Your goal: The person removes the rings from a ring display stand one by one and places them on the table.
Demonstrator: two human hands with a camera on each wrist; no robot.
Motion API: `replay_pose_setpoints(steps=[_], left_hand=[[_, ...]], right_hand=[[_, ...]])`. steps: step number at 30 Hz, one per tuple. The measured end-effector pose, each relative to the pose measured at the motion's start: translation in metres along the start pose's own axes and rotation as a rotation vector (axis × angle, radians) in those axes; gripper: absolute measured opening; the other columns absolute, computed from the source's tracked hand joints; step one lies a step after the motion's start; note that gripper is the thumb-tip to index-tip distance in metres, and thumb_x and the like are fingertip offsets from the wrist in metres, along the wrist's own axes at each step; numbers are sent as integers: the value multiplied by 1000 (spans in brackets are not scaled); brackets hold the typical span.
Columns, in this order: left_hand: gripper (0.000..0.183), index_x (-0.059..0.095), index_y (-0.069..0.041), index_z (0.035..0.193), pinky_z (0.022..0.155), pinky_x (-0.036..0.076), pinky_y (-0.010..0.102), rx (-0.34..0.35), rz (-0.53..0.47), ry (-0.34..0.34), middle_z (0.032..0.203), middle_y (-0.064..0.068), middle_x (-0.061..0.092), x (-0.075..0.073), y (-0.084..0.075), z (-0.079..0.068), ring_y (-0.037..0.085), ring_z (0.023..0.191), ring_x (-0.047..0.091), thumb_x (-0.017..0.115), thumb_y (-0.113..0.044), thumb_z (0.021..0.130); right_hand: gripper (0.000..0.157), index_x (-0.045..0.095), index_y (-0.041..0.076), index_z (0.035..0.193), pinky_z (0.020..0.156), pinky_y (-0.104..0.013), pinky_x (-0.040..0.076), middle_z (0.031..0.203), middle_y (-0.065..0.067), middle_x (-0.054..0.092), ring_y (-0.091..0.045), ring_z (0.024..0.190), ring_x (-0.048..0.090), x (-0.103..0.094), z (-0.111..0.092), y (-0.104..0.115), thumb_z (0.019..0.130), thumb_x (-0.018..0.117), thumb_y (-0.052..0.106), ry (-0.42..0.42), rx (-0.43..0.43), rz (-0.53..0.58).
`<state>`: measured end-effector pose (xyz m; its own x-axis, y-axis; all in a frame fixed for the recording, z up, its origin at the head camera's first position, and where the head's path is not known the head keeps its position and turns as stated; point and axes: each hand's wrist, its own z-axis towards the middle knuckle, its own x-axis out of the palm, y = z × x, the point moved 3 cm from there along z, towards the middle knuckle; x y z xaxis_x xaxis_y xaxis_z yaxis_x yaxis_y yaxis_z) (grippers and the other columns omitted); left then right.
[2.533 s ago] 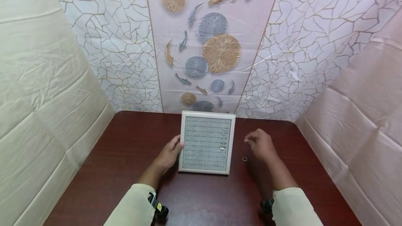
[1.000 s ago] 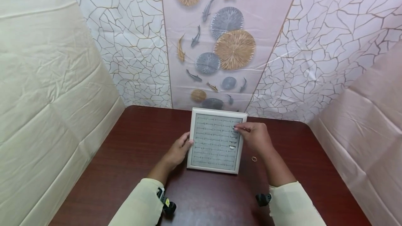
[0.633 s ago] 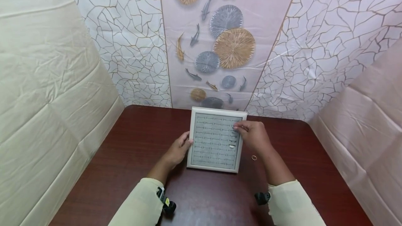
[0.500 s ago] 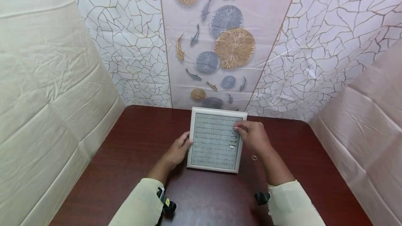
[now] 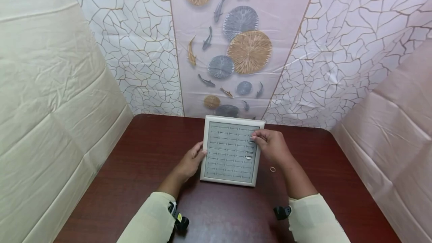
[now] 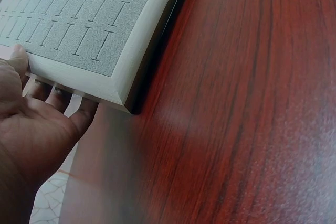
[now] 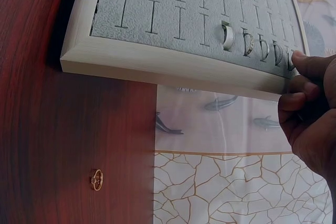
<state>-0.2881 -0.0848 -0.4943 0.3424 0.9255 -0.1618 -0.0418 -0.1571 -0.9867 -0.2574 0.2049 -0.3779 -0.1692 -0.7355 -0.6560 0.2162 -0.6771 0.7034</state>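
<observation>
A pale-framed ring display tray (image 5: 231,183) with grey slotted padding leans tilted on the table. My left hand (image 5: 189,161) grips its left edge, thumb on the front rim and fingers behind, as the left wrist view (image 6: 37,129) also shows. Several rings sit in a row along the right-hand column, among them a wide silver band (image 7: 228,36) and a patterned ring (image 7: 248,44). My right hand (image 5: 273,146) pinches the uppermost ring (image 7: 290,61) at its slot between thumb and finger; the fingertips hide most of it.
A loose gold-coloured ring (image 5: 272,169) lies on the dark red wooden table (image 5: 226,213), right of the tray and close to my right forearm. A patterned curtain (image 5: 141,48) hangs behind the table, and cream cloth (image 5: 50,104) hangs along the sides.
My right hand has moved left from beside the tray to the top of its right column, and has stayed there for about a second. My left hand keeps its hold.
</observation>
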Motion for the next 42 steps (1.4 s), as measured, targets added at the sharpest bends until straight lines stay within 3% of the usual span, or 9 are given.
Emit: replay_pose_setpoints(steps=[7, 15, 19, 24, 29, 42], left_hand=[[56, 33, -11, 171, 121, 49, 53, -3, -4, 13, 148, 20, 67, 0, 0, -1, 30, 128, 68, 48, -26, 119], [58, 32, -11, 172, 122, 47, 54, -8, -5, 1, 148, 19, 67, 0, 0, -1, 30, 130, 67, 49, -27, 119], [57, 34, -12, 171, 121, 48, 54, -12, -7, 4, 148, 18, 67, -1, 1, 0, 29, 129, 67, 49, -28, 119], [57, 35, -12, 171, 121, 48, 54, -13, -7, 3, 150, 18, 66, -1, 3, 1, 29, 131, 66, 50, -28, 118], [58, 34, -11, 171, 123, 46, 54, -12, -5, 1, 150, 18, 66, 0, 1, 0, 29, 131, 66, 50, -28, 118], [55, 36, -10, 170, 122, 47, 52, -12, -9, 0, 151, 19, 65, 2, -1, 0, 29, 131, 65, 50, -27, 119]], right_hand=[[13, 79, -1, 103, 57, -24, 45, 96, -17, 82, -21, 77, 67, -1, -3, 0, 107, 69, 7, 6, 11, 21], [12, 79, 1, 101, 62, -22, 47, 96, -15, 81, -15, 78, 64, -3, -4, -2, 106, 69, 5, 9, 1, 11], [11, 77, 2, 99, 58, -23, 41, 89, -12, 78, -11, 70, 56, -5, -4, -3, 106, 71, 7, 21, 5, 29], [11, 75, 3, 100, 54, -25, 34, 67, 0, 57, -6, 59, 40, -7, -5, -4, 107, 71, 10, 45, -3, 48], [10, 74, 3, 101, 53, -24, 32, 63, 5, 44, -4, 55, 36, -9, -7, -4, 106, 71, 10, 50, 0, 62], [4, 74, 7, 104, 58, -26, 36, 69, 4, 50, -11, 61, 39, -21, -13, -4, 106, 73, 11, 77, -30, 51]])
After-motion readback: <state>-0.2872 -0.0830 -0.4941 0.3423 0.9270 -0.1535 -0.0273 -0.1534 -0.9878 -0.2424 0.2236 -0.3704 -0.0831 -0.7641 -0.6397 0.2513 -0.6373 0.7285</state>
